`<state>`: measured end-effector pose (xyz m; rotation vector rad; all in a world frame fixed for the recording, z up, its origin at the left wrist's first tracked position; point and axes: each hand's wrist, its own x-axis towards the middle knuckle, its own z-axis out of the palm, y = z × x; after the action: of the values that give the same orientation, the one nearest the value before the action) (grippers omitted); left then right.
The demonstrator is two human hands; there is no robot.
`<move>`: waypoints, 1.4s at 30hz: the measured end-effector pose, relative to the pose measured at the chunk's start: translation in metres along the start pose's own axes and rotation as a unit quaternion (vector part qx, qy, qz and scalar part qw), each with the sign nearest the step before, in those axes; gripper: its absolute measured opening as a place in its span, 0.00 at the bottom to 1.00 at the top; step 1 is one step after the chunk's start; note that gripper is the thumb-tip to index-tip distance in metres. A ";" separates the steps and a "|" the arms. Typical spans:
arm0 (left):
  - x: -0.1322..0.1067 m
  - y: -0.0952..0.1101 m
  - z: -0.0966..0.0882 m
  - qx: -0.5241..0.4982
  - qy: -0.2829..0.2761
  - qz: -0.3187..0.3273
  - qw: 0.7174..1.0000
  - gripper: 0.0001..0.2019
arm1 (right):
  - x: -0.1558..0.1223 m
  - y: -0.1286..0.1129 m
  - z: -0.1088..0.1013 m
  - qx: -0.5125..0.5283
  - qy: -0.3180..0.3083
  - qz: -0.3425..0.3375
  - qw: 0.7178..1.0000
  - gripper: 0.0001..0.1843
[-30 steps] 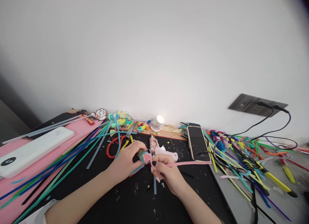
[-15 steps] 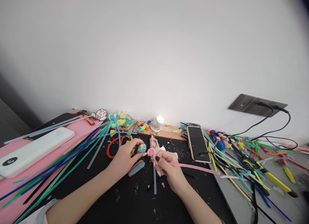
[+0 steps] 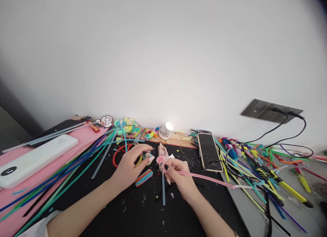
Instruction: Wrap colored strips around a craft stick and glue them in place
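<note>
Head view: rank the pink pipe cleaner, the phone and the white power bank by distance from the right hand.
1. pink pipe cleaner, held in the right hand.
2. phone, to its right and behind.
3. white power bank, far left.

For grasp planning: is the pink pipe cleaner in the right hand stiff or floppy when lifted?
Likely semi-stiff: the pink pipe cleaner runs nearly straight out of the right hand. Its coiled end suggests it bends and holds shape. Looks thin, probably light.

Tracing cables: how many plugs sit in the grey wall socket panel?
2: one black plug right of the grey wall socket panel's middle, another black plug at its right end. None seems hidden.
</note>
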<state>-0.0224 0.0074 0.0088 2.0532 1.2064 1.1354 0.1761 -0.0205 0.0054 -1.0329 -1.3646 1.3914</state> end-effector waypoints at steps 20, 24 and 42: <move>-0.003 0.009 0.008 -0.272 -0.126 -0.152 0.942 0.11 | 0.002 0.000 -0.003 0.013 0.056 -0.026 0.998 0.24; -0.005 0.012 0.011 -0.308 -0.173 -0.158 0.922 0.11 | 0.001 -0.001 -0.001 0.034 0.066 -0.031 0.997 0.25; 0.000 0.016 0.011 -0.390 -0.219 -0.201 0.872 0.08 | 0.001 -0.005 0.001 -0.012 0.022 -0.041 0.999 0.25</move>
<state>-0.0059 -0.0009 0.0153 1.2562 0.7165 0.7180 0.1754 -0.0197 0.0102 -1.0062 -1.3784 1.2874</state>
